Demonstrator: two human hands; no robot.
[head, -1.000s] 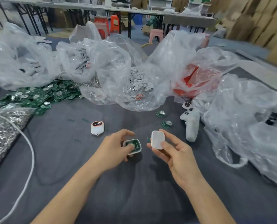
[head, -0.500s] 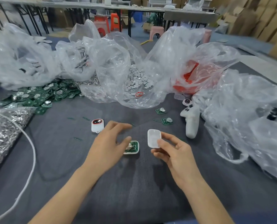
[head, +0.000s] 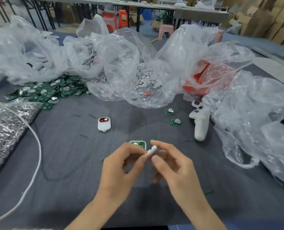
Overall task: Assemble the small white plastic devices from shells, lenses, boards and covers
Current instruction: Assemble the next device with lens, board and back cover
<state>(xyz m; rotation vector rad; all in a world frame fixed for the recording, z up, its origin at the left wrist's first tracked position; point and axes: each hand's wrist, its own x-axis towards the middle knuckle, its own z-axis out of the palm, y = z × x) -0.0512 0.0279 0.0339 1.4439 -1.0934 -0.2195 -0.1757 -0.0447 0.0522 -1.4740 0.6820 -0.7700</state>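
Two hands meet mid-table | my left hand and right hand both pinch the cover, edge-on | shell holding its board lies just beyond my left fingertips

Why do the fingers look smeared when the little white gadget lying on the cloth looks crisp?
Head view: motion blur smears the right hand and the white cover it pinches, the left hand less so; the finished device lies at rest, so it is sharp. Same view: light glares white off the plastic bags, and the wide lens bows the far tables.
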